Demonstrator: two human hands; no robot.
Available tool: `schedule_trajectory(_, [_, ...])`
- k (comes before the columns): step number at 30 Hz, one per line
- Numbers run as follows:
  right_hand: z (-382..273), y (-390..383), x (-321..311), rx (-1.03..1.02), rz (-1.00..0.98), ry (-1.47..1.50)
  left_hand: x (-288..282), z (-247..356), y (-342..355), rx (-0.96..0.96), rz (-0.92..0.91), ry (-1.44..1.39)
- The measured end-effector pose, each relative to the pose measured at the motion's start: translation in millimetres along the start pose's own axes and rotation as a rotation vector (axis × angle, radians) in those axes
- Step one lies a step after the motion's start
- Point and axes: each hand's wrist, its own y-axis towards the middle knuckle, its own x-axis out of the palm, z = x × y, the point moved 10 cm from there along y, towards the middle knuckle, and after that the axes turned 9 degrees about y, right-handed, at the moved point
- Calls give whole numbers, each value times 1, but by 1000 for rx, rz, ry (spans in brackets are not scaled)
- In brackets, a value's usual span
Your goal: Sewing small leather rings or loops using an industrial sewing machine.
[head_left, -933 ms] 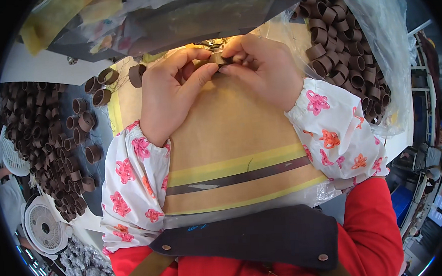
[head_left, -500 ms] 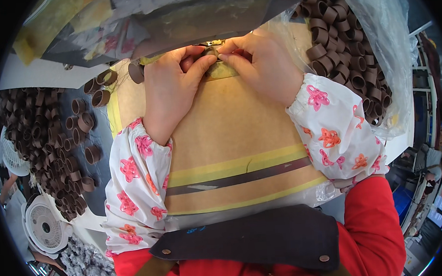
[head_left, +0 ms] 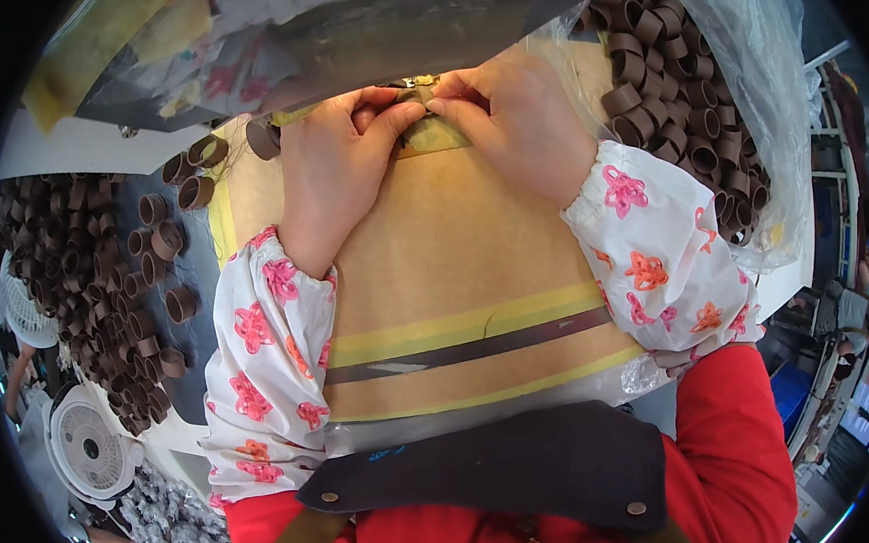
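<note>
Workpiece: one small brown band [head_left: 413, 97], looks smooth and a bit olive under the warm light, only a short strip of it showing, so can't tell whether it's a closed loop or how flat it sits. It's pinched at both sides, left hand [head_left: 342, 158] thumb and fingers on one end, right hand [head_left: 520, 119] on the other, fingertips close together. Sits just on the near side of the lit metal parts [head_left: 423, 80], far end of the desk [head_left: 452, 231], edges mostly hidden by fingers.
</note>
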Motion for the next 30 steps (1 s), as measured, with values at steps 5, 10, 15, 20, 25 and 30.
schedule_trajectory(5, [1,0,0,60,-22,-134,-1,3,0,34,15,22])
schedule_trajectory(10, [5,4,3,127,-99,-172,-3,5,1,63,37,100])
schedule_trajectory(15, [7,5,4,60,-69,-122,-1,3,1,32,10,31])
schedule_trajectory(20, [5,5,7,81,-99,-181,-1,-2,-1,9,15,2])
schedule_trajectory(25, [6,1,1,83,-58,-146,0,6,1,70,54,14])
schedule_trajectory(30, [3,1,5,-26,-30,-96,-5,8,0,114,87,53])
